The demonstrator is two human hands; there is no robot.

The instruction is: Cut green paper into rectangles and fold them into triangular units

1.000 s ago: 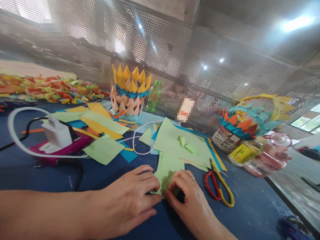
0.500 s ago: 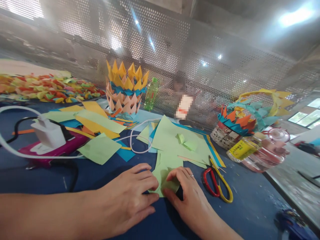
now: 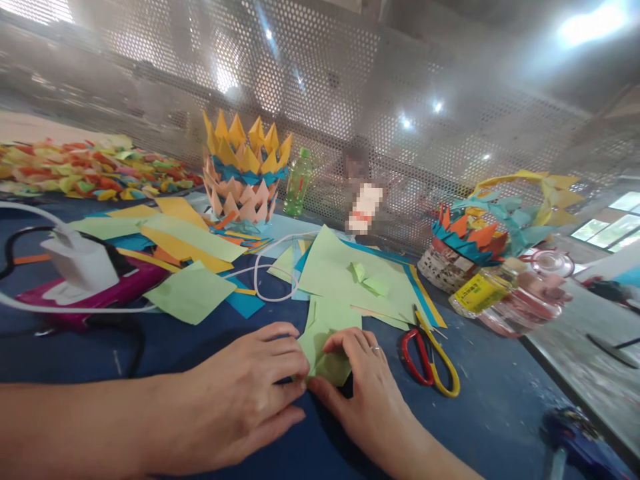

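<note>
A light green sheet of paper [image 3: 325, 353] lies between my hands at the near side of the blue table, its near edge bent up. My left hand [image 3: 255, 387] has curled fingers, with the tips closed on the paper's left edge. From the right, my right hand [image 3: 367, 393] curves around the same sheet, thumb and fingers pinching its near part. Just beyond lie more green sheets [image 3: 330, 267], with small folded green pieces [image 3: 375, 283] on top. Scissors [image 3: 430, 357] with one red and one yellow handle rest right of my right hand.
A purple power strip [image 3: 75, 297] with a white charger [image 3: 83, 267] and cables sits left. Behind stand a yellow-and-peach folded-paper basket [image 3: 245, 170] and a green bottle [image 3: 299, 183]. Glue bottles [image 3: 483, 293] and a paper basket [image 3: 463, 243] stand right; folded pieces [image 3: 90, 170] heap far left.
My right thumb has moved left toward my left fingertips, and the sheet's near edge is bent up more. The whole view has shifted slightly.
</note>
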